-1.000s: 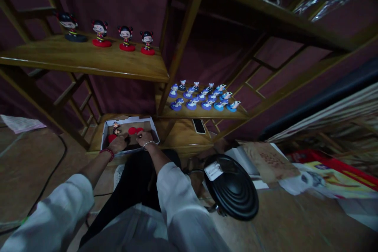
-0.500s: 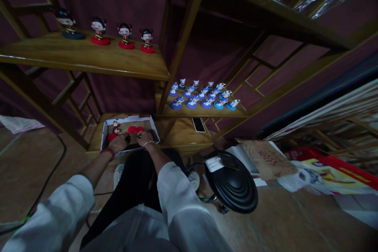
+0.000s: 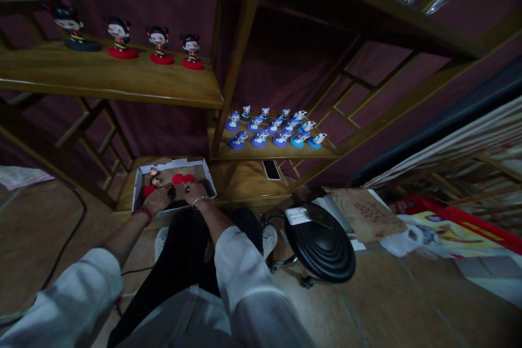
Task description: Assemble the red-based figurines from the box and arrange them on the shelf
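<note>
A shallow white cardboard box [image 3: 209,178] with a brown inside sits on the low shelf in front of me, and both my hands are in it. My left hand [image 3: 158,201] is closed on a small dark piece [image 3: 172,192] whose kind is not clear. Just right of it, my right hand [image 3: 194,193] has its fingers curled together; what they pinch is too small to make out. Two red round bases [image 3: 178,179] lie beyond my right fingertips. Another red round base [image 3: 149,190] is beside my left hand. Small dark-haired figure parts [image 3: 155,180] lie at the box's left.
Black-haired figurines on round bases [image 3: 159,43] stand on the upper left shelf. Several purple and blue figurines [image 3: 261,138] fill the right shelf. A phone [image 3: 271,170] lies below them. A black round stool [image 3: 322,244] and a brown paper bag [image 3: 361,212] are at the right.
The camera view has shifted slightly, so the shelves appear further left. Both hands stay in the box, close together, with only slight finger movement.
</note>
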### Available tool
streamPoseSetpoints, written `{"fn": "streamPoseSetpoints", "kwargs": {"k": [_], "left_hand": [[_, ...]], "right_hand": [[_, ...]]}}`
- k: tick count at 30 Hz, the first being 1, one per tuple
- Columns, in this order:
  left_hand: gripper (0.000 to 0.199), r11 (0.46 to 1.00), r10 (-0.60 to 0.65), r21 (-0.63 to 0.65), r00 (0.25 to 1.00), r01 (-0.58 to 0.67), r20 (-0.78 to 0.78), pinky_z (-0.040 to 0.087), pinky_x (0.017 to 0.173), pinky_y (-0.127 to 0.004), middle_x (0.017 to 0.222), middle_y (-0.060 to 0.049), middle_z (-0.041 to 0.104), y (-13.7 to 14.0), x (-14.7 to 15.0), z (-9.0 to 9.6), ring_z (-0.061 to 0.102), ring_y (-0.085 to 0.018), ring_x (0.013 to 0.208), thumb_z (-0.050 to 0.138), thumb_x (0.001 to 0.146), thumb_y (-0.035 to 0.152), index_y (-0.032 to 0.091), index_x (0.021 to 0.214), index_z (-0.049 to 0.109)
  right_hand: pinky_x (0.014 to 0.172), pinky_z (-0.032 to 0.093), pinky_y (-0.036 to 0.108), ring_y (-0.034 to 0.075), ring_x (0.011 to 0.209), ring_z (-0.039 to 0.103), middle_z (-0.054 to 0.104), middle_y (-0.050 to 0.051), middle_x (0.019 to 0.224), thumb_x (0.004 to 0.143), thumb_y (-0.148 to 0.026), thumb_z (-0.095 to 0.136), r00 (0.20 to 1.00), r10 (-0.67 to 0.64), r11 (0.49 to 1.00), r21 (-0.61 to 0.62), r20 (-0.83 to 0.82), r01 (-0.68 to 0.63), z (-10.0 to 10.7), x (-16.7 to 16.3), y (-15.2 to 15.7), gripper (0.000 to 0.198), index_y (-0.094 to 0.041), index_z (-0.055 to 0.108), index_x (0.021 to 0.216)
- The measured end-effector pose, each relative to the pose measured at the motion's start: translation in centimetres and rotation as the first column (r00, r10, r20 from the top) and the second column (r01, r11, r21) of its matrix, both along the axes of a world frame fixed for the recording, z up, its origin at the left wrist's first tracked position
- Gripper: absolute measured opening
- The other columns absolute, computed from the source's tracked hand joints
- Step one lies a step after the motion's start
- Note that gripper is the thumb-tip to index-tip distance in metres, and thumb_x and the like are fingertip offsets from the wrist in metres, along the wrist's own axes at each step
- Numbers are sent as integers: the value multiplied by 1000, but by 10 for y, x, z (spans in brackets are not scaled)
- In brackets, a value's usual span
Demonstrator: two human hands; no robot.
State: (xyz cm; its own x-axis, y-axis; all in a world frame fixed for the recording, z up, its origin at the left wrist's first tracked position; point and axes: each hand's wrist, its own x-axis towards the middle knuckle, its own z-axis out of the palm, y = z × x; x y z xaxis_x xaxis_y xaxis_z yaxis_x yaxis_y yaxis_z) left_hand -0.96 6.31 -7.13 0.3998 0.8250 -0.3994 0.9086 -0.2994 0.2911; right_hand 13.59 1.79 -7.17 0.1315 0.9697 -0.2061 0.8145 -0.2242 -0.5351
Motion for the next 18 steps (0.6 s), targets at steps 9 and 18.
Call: {"fn": "streamPoseSetpoints", "kwargs": {"k": [9,18], "left_hand": [[47,1000,4,-1,1000,-4,19,42,83,-32,115,-12,58,1,0,0,56,-25,104,37,81,27,22,127,42],[45,1000,0,-19,999,1,49,42,82,-30,113,-12,59,1,0,0,58,-23,101,37,80,26,21,124,44]], "right_hand": [[83,43,21,14,93,60,66,1,97,71,-16,53,1000,19,1000,15,23,-20,4,0,-5,26,-23,61,94],[83,44,23,15,96,59,64,2,102,71,-21,53,999,17,999,-29,43,-16,10,0,-6,28,-24,61,97]]}}
